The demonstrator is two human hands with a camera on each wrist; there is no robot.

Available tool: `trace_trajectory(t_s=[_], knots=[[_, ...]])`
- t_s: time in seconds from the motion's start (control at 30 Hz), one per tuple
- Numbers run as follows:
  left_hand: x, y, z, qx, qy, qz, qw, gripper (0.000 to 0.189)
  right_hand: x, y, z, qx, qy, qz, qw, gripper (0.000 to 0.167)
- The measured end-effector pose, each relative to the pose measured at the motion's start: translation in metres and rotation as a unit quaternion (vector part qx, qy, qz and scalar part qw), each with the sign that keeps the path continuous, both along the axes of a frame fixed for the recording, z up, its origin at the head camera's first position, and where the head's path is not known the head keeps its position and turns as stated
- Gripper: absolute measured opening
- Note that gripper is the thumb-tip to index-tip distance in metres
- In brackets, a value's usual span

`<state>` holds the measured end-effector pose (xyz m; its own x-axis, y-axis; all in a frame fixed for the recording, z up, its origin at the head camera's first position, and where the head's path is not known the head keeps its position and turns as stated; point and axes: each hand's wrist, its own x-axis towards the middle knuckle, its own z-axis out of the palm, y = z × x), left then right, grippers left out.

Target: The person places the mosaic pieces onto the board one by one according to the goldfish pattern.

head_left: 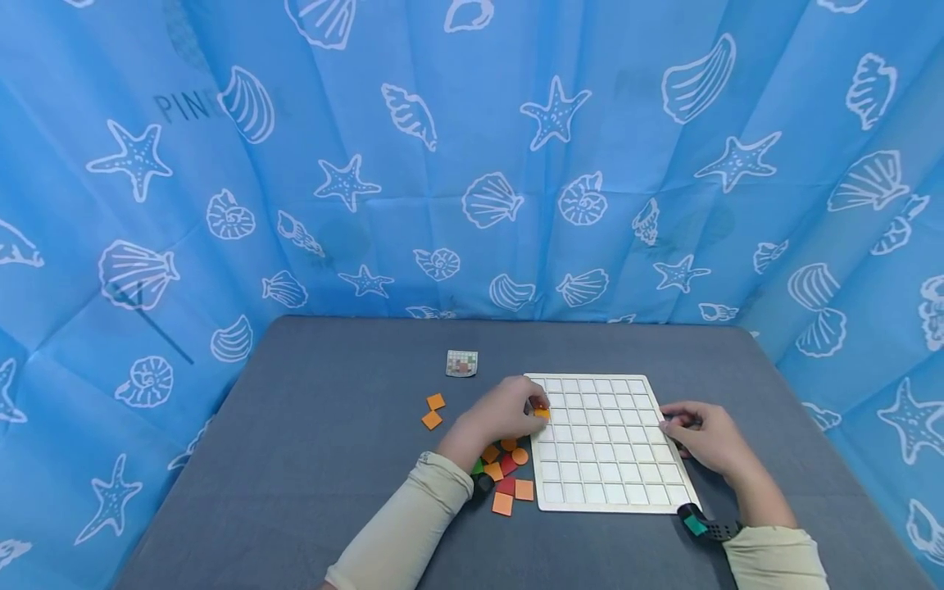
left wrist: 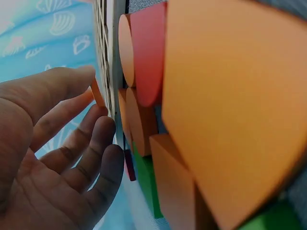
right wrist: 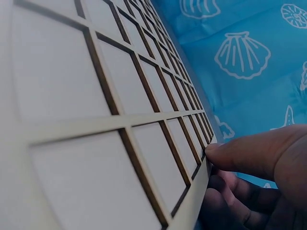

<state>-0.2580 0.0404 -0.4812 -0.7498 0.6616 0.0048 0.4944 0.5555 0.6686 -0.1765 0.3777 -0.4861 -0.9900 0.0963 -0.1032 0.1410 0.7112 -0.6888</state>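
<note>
A pale sleeve point(head_left: 401, 524) lies nearest, angled over the table point(head_left: 317, 442) toward the left edge of a white gridded board point(head_left: 596, 434). There the left hand point(head_left: 503, 411) pinches an orange tile point(head_left: 542, 414), toward the board's far left corner. The right hand point(head_left: 704, 438) grips the right edge, thumb on top. Loose tiles point(head_left: 502, 504) crowd beside the left edge; a small card point(head_left: 461, 363) lies near the table's far edge.

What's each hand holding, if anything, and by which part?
The left hand pinches an orange tile by one edge; the right hand holds the white board by its right rim.
</note>
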Motion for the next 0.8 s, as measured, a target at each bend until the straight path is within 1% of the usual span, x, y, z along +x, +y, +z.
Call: trace_trajectory(t_s=[0.2,0.5,0.8], knots=[[-0.0003,0.0029,-0.0009,-0.003,0.008,-0.009,0.9999,0.021,0.0007,-0.0015,0.0007,-0.003,0.005,0.002,1.0,0.039],[0.0002,0.0059,0.0007,-0.024,0.013,-0.005,0.9996,0.023,0.0003,-0.0005,-0.0008,-0.007,0.002,-0.001,1.0,0.04],[-0.0007,0.0052,-0.0029,-0.014,0.016,-0.008,0.9997,0.022,0.0024,0.0006,-0.0005,-0.014,0.003,0.011,0.9998,0.041]])
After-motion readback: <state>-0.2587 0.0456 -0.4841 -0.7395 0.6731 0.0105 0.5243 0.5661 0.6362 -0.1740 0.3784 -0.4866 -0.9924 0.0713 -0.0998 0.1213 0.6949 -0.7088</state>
